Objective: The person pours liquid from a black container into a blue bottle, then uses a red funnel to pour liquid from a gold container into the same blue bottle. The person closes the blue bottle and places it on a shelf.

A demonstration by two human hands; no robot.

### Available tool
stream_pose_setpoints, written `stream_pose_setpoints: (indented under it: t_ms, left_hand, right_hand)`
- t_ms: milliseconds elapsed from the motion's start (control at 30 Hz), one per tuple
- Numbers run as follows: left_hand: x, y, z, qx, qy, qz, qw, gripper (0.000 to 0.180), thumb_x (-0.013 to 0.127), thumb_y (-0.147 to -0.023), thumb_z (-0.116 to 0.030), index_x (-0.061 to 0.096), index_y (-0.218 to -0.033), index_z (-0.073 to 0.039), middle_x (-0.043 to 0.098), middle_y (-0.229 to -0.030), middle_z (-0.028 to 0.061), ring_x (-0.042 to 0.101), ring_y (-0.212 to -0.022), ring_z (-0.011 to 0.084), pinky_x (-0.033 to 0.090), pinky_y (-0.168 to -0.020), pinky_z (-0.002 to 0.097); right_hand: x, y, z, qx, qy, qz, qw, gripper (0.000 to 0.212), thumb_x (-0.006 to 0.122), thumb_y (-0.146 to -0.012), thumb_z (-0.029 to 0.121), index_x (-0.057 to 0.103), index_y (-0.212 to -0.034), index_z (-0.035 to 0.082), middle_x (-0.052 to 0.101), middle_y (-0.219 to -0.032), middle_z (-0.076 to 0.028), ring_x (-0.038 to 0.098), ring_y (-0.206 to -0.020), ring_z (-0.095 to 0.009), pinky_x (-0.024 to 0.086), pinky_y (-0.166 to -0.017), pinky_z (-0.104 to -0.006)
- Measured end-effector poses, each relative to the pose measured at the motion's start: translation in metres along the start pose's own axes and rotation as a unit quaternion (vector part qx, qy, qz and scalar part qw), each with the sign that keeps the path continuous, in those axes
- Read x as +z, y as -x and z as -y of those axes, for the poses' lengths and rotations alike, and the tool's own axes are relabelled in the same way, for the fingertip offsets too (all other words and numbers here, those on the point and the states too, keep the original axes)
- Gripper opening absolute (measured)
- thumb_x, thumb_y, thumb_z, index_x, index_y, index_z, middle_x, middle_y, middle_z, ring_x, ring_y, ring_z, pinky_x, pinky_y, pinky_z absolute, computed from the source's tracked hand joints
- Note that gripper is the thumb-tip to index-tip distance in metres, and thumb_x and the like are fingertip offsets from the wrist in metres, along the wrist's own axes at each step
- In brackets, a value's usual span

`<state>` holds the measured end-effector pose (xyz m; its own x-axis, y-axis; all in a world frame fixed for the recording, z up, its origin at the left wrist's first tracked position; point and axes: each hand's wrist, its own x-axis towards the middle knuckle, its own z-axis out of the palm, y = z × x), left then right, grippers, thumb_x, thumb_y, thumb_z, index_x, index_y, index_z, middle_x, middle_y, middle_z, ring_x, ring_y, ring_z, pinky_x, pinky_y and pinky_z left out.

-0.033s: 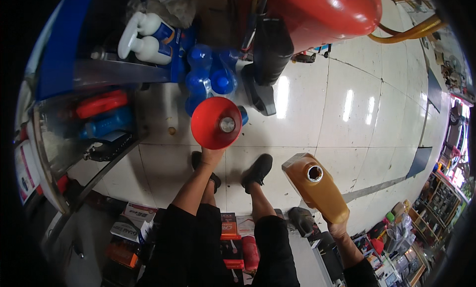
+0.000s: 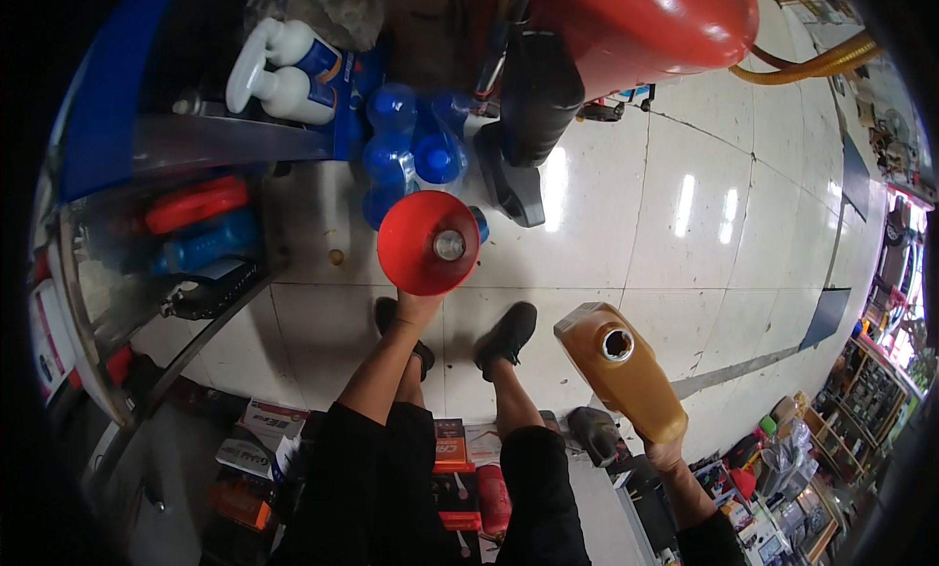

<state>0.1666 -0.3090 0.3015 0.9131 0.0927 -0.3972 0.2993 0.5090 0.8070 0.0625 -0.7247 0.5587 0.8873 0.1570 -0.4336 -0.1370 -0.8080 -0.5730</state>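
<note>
My left hand [image 2: 421,307] is closed around the underside of a red funnel [image 2: 406,241], its wide mouth facing up at me. A round greyish patch shows at the bottom of the cone; what lies beneath the funnel is mostly hidden. Off to the right, my right hand [image 2: 665,452] grips a gold plastic jug [image 2: 641,390] at its lower end. The jug is uncapped and tilted, its round white-rimmed mouth turned toward me, well apart from the funnel. Just beyond the funnel stand clear-wrapped blue bottles [image 2: 391,155].
A large red tank [image 2: 646,23] and a black plastic part [image 2: 538,96] are at the far side. White pump bottles [image 2: 293,96] stand on a shelf [image 2: 225,140] at left. Boxes [image 2: 264,439] lie near my legs. Cluttered racks [image 2: 861,400] line the right.
</note>
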Motion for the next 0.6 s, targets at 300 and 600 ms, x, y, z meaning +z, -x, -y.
stream_pose_setpoints:
  t_ms: [300, 600]
  left_hand:
    - [-0.003, -0.015, 0.018, 0.134, -0.276, 0.065, 0.95, 0.059, 0.087, -0.08, -0.013, 0.061, -0.133, -0.004, 0.063, -0.132, 0.0164, 0.062, -0.121, 0.0324, 0.053, -0.099, 0.042]
    - [0.005, -0.01, -0.003, 0.062, -0.201, 0.085, 0.974, 0.059, 0.082, -0.087, -0.029, 0.06, -0.14, -0.01, 0.062, -0.14, 0.0182, 0.063, -0.124, 0.0313, 0.049, -0.106, 0.0453]
  right_hand:
    - [0.002, -0.029, 0.042, -0.013, -0.017, 0.108, 0.994, 0.048, 0.085, -0.078, 0.017, 0.069, -0.12, -0.001, 0.071, -0.112, -0.019, 0.071, -0.094, -0.038, 0.058, -0.083, -0.0418]
    - [0.001, -0.047, 0.066, 0.006, -0.029, 0.122, 0.992, 0.048, 0.087, -0.076, 0.013, 0.069, -0.119, 0.0, 0.07, -0.112, -0.018, 0.069, -0.099, -0.04, 0.058, -0.088, -0.0446]
